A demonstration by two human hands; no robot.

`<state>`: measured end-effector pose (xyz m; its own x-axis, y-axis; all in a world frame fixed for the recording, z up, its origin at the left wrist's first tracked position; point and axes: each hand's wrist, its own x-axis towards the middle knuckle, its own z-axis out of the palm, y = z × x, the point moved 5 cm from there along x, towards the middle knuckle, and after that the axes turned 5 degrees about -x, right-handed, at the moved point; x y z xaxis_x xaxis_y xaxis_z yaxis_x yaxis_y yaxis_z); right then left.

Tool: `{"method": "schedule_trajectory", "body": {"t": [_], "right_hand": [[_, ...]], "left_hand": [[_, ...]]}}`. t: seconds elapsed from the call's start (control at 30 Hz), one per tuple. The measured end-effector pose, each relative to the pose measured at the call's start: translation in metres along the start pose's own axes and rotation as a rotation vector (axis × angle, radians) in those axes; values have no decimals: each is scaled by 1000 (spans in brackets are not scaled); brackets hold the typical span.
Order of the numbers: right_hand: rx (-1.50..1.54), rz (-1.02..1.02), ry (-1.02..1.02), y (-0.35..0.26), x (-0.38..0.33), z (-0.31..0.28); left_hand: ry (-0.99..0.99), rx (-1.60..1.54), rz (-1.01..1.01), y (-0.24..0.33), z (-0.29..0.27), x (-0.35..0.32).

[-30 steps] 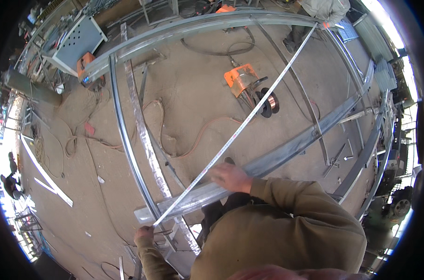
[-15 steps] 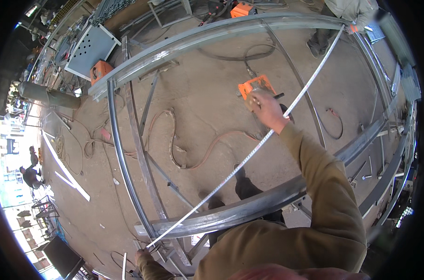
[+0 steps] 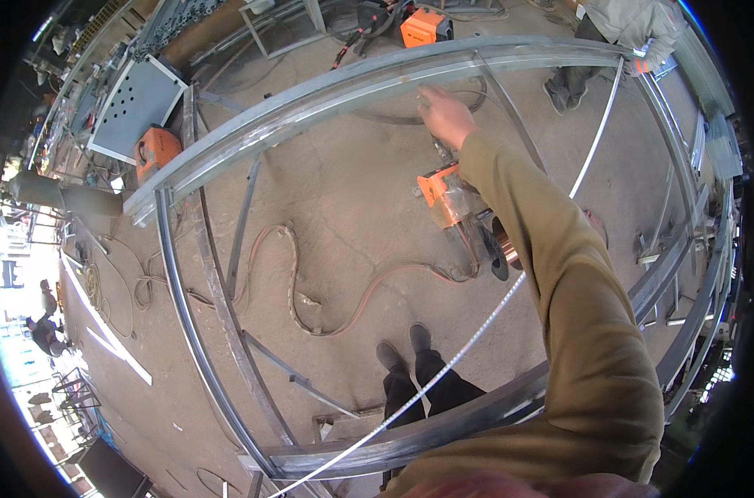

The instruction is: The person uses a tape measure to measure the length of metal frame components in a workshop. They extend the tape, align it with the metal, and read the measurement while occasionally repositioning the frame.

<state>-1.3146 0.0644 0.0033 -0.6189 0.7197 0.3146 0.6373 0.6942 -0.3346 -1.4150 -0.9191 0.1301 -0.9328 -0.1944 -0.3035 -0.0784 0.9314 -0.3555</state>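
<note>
My right hand (image 3: 445,116) is raised over the frame's middle, its fingers curled in, and nothing shows in them. Below it on the floor stands an orange machine with a wire spool (image 3: 447,195), partly hidden by my sleeve. A long white tape measure (image 3: 476,336) runs slantwise from the lower left edge, behind my right forearm, to the far right corner. There a co-worker's hand (image 3: 638,65) is at its end. My left hand is out of the picture. The tape crosses the near steel beam (image 3: 344,452) of a large metal frame and sags slightly.
The far steel beam (image 3: 310,91) and left rail (image 3: 190,307) bound the frame. A red hose (image 3: 368,303) snakes across the floor inside it. Two more orange machines, one at left (image 3: 157,149) and one at back (image 3: 427,29), stand beyond. My shoes (image 3: 406,347) are inside the frame.
My right hand has moved up and left, away from the tape. The tape now sags in a curve. My left hand has left the picture as the view shifted.
</note>
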Motion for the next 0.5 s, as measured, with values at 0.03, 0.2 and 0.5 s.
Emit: {"method": "schedule_trajectory", "body": {"t": [0.03, 0.2, 0.5], "right_hand": [[-16, -28, 26, 3, 10, 11], [-136, -75, -23, 11, 61, 59], [-336, -33, -110, 8, 95, 81]], "left_hand": [[0, -4, 14, 8, -1, -2], [-1, -24, 70, 40, -4, -1], [-25, -52, 132, 81, 0, 7]]}}
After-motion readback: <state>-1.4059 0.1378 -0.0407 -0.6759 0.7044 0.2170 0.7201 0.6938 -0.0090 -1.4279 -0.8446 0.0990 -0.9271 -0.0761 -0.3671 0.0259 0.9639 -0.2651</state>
